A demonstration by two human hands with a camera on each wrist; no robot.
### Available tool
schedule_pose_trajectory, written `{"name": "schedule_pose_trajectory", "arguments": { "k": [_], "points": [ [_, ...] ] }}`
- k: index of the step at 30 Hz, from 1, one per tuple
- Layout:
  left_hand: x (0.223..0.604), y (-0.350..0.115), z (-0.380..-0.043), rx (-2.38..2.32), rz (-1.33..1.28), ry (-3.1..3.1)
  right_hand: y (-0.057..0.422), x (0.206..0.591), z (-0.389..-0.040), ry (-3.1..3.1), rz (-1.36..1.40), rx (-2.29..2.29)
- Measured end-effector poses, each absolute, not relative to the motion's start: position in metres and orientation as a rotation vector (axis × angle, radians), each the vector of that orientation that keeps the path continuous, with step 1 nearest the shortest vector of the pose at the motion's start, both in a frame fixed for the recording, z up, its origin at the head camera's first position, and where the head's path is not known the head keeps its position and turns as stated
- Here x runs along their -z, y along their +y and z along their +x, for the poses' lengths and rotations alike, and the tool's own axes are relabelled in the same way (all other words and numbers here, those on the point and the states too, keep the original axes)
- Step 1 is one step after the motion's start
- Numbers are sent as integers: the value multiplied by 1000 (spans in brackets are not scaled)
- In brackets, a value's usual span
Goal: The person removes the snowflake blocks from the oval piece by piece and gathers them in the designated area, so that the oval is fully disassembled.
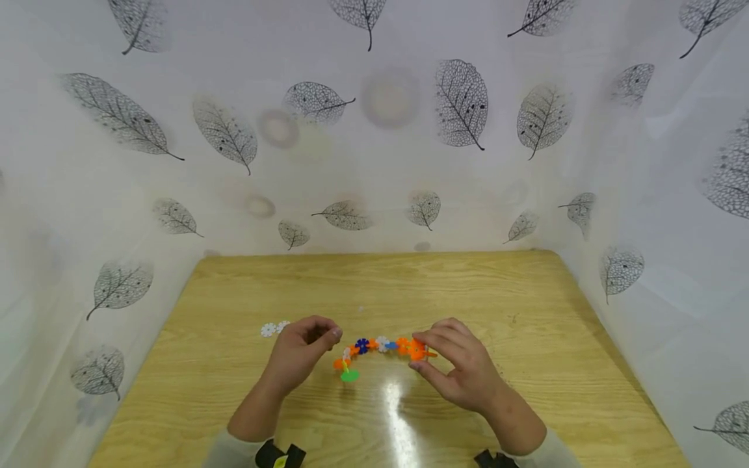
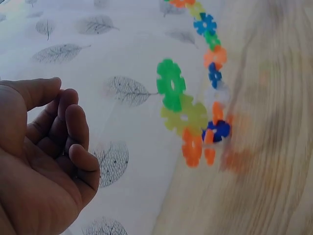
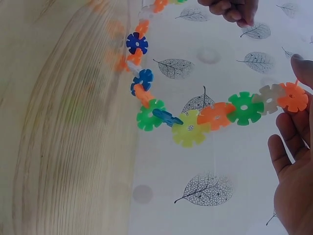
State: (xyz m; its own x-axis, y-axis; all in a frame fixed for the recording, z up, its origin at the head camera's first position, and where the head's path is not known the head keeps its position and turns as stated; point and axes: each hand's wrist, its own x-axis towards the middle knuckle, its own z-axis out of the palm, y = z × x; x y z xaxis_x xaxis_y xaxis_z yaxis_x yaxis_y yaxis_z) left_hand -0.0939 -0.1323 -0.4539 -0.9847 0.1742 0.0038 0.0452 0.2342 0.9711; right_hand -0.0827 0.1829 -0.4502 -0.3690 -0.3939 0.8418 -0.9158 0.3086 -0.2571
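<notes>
This looks like a small screened-off tabletop booth: white sheeting (image 1: 398, 172) printed with black-and-grey skeleton leaves (image 1: 462, 104) stands along the far edge and both sides of a glossy, pale yellow-brown wood-grain surface (image 1: 374, 279). Whether a home, an office or a workshop lies beyond the sheeting cannot be told.

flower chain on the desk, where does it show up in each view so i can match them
Head: flower chain, below centre.
Left wrist: flower chain, right of centre, running down from the top edge.
Right wrist: flower chain, curving from the top edge to the right hand.
Shared landmark: its dark blue flower.
</notes>
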Motion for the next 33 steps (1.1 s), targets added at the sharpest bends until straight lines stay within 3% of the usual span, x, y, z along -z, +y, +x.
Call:
{"name": "schedule_pose_trajectory", "arguments": {
  "k": [17, 33],
  "points": [
    [444, -87, -89, -1812, 591, 2236, 173, 446, -86, -1869, 1192, -1017],
    [435, -62, -83, -1758, 672, 2214, 171, 443, -82, -1930, 1197, -988]
  ]
}}
